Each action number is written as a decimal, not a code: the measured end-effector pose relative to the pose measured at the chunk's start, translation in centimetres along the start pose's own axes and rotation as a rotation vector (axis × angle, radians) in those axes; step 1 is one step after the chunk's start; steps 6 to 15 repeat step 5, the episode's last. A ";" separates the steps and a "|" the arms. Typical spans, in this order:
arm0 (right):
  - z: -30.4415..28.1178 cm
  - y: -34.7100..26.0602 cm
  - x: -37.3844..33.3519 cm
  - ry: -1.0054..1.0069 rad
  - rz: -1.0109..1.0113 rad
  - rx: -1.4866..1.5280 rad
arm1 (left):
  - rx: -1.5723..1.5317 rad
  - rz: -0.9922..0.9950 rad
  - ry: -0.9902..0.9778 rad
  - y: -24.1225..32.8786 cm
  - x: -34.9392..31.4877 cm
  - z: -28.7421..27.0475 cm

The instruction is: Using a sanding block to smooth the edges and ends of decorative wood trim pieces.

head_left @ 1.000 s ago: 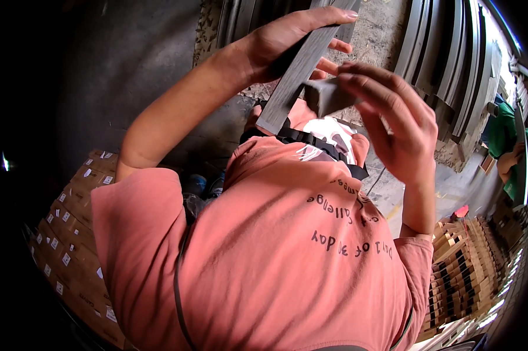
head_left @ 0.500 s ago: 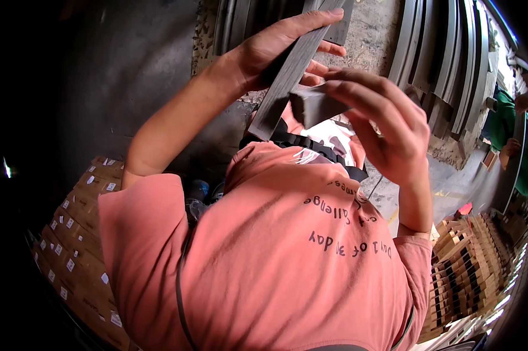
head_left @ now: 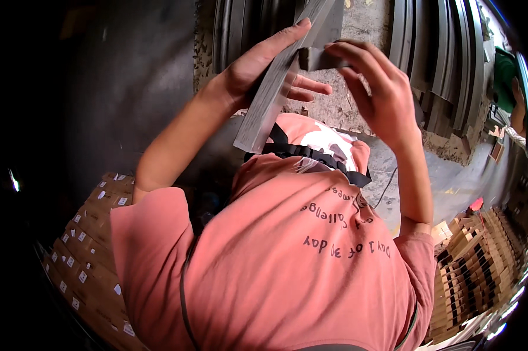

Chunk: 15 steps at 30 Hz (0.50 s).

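My left hand point(head_left: 261, 61) grips a long grey board point(head_left: 265, 96) with a wood-grain edge, thumb along one side and fingers behind it. The board is held at a slant, its near end close to my waist and its far end running out past the top of the view. Between the thumb and fingers of my right hand point(head_left: 387, 90) is a small grey block point(head_left: 321, 59), which looks like a sanding block. One end of this block is at the board's right side; whether it touches, I cannot tell.
Long grey strips point(head_left: 442, 64) lie on a rough-topped worktable point(head_left: 366, 35), with more dark strips point(head_left: 234, 35) at its left. Cardboard boxes point(head_left: 91, 245) are stacked at lower left, and stacked brown pieces point(head_left: 474, 263) at lower right. Another person in green point(head_left: 502, 79) is at the far right.
The board has shifted slightly left and turned, showing more of its broad right face. My right hand and the block have moved up along it, away from my body.
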State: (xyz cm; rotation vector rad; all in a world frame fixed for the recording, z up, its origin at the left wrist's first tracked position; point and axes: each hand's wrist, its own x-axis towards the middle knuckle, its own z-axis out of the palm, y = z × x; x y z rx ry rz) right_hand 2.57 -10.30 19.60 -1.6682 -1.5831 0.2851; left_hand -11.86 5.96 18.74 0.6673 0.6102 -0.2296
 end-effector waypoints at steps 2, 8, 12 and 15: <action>-0.7 -0.4 0.1 0.029 -0.033 0.027 | 0.001 -0.003 0.023 -0.3 0.2 -0.5; -0.3 -2.9 0.1 -0.060 -0.128 0.103 | -0.236 -0.146 -0.146 -0.8 1.6 -2.6; -0.3 -2.9 0.1 -0.060 -0.128 0.103 | -0.236 -0.146 -0.146 -0.8 1.6 -2.6; -0.3 -2.9 0.1 -0.060 -0.128 0.103 | -0.236 -0.146 -0.146 -0.8 1.6 -2.6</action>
